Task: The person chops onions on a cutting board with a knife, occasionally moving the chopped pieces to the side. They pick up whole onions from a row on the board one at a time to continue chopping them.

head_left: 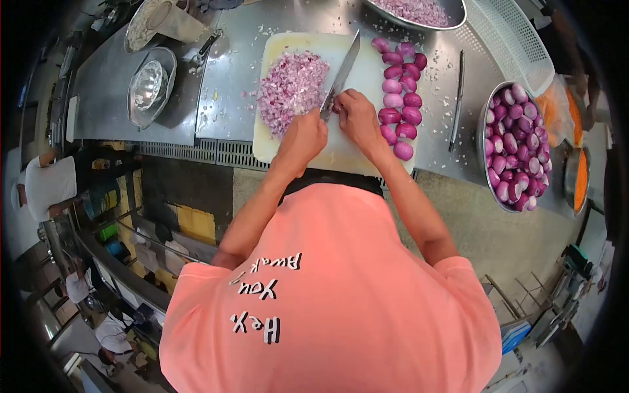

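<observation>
Left hand (pixel 303 136) grips the knife (pixel 344 65); right hand (pixel 358 116) curls at its 3 o'clock, hold unclear: blade may cut fingers.

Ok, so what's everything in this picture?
Counter: one, steel, across top.
Board: one, white, on counter.
Chopped onion: one pile, purple, board's left.
Peeled onions: about a dozen, purple, board's right edge.
Onion bowl: one, steel, right, full of peeled onions.
Top bowl: one, steel, top, holding chopped onion.
Basket: one, white, top right.
Utensil: one, dark, right of board.
Steel bowl: one, silver, counter's left.
People: several, white shirts, far left.
Knife: one, steel blade, over board.
Left hand: grips knife handle.
Right hand: on board beside blade.
</observation>
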`<state>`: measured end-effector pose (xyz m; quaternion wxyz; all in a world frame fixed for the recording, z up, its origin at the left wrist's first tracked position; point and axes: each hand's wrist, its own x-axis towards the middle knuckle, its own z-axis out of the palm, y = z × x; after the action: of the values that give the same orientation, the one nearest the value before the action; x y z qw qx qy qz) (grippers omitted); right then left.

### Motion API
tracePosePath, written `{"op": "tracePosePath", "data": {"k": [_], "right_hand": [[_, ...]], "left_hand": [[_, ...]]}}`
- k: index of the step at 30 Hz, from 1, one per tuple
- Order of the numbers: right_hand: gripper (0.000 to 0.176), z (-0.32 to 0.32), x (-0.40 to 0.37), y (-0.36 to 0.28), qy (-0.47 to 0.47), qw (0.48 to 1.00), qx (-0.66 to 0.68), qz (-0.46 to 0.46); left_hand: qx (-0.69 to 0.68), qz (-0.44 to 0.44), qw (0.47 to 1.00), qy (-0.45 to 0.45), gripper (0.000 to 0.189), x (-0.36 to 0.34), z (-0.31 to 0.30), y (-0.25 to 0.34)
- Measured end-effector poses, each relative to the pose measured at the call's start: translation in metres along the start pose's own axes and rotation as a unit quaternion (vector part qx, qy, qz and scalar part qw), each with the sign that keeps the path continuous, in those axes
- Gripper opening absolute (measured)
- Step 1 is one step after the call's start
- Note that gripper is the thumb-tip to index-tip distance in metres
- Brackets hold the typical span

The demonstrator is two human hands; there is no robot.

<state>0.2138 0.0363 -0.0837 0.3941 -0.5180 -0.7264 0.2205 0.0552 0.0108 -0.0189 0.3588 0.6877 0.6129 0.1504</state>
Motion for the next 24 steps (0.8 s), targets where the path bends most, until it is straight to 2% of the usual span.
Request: {"op": "tracePosePath", "data": {"k": [3, 5, 9, 11, 14, 17, 21, 23, 24], "right_hand": [[0.006, 0.001, -0.001, 0.002, 0.01, 1.0, 0.006, 0.006], [0.007, -0.001, 0.003, 0.001, 0.012, 1.0, 0.005, 0.013], [0.01, -0.005, -0.004, -0.001, 0.002, 1.0, 0.009, 0.026], [0.011, -0.003, -0.009, -0.002, 0.009, 0.999, 0.012, 0.031], [0.012, -0.004, -0.007, -0.004, 0.014, 0.999, 0.013, 0.043], [0.011, 0.0, -0.001, -0.006, 0.014, 0.999, 0.02, 0.046], [0.01, 0.006, -0.002, 0.001, 0.026, 0.998, 0.035, 0.051], [0.009, 0.006, -0.001, 0.0, 0.019, 0.998, 0.029, 0.054], [0.008, 0.006, 0.0, -0.001, 0.017, 0.998, 0.023, 0.053]], "left_hand": [[0.007, 0.018, 1.0, -0.002, 0.019, -0.009, -0.01, 0.002], [0.024, 0.051, 0.998, 0.042, 0.018, -0.012, 0.006, -0.007], [0.04, 0.058, 0.996, 0.045, 0.018, 0.001, -0.001, 0.0], [0.042, 0.048, 0.997, 0.048, 0.017, -0.016, -0.017, 0.006], [0.079, 0.03, 0.996, 0.029, 0.017, -0.011, -0.007, -0.006], [0.062, 0.055, 0.996, 0.046, 0.016, -0.005, -0.006, -0.013], [0.042, 0.038, 0.997, 0.045, 0.016, -0.015, -0.01, -0.004], [0.048, 0.087, 0.993, 0.064, 0.016, -0.003, 0.009, -0.016], [0.05, 0.083, 0.994, 0.049, 0.015, 0.002, 0.007, -0.012]]}}
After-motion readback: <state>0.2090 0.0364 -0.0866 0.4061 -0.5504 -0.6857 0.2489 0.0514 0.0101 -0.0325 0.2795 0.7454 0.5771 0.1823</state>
